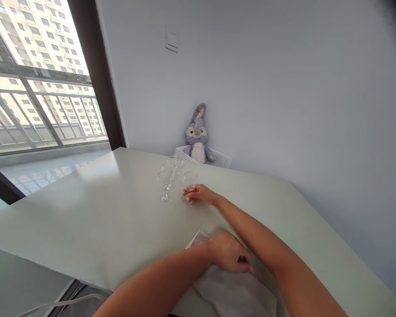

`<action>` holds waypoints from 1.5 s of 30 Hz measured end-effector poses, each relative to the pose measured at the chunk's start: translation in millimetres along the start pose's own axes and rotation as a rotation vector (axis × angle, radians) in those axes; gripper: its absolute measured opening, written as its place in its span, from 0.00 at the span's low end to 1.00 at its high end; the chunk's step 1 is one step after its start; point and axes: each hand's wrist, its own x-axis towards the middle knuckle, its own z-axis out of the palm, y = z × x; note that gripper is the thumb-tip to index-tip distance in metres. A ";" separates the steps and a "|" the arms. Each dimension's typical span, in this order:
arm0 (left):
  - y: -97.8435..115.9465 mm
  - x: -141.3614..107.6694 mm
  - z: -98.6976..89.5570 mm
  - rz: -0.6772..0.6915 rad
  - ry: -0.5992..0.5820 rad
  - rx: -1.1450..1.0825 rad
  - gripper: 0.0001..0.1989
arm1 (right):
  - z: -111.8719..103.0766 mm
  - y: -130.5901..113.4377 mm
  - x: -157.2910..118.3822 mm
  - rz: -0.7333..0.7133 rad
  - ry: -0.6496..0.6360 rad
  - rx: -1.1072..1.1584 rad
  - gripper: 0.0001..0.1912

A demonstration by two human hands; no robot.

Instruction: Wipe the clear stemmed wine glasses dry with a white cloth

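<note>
My right hand (199,193) is closed around the stem of a clear stemmed glass (190,177), low down near its foot. The glass stands upright, its foot at the tabletop. Just left of it, several similar clear stemmed glasses (165,177) stand in a row running away from me. Closer to me, my left hand (229,253) is curled closed over a pale grey cloth (232,288) and crosses in front of my right forearm. Whether the fingers of my left hand grip anything is hidden. Part of the cloth lies under that hand and forearm.
The glasses stand on a pale table (125,211). At its back edge, a purple plush rabbit (197,136) sits in a white perforated basket (221,159) against the wall. A white cable (66,302) runs below the left front edge. A window (46,88) is at left.
</note>
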 end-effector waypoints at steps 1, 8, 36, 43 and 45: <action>-0.1 -0.1 0.1 0.025 -0.044 0.008 0.08 | 8.7 -3.5 -0.6 0.017 -0.021 -0.016 0.17; -3.2 1.1 -7.5 0.158 -0.132 -0.055 0.02 | 68.8 -12.4 8.1 0.083 -0.285 -0.042 0.19; -10.6 23.9 -87.1 -0.528 0.960 -0.417 0.10 | 88.3 14.9 -207.0 -0.280 -0.166 -1.104 0.28; -1.2 -0.4 -90.6 -0.578 0.918 -0.296 0.12 | 23.6 30.0 -93.2 -0.311 0.031 -1.055 0.27; -9.5 -13.0 -83.5 -0.605 0.866 -0.140 0.12 | -7.4 29.3 -64.9 -0.282 0.162 -0.952 0.24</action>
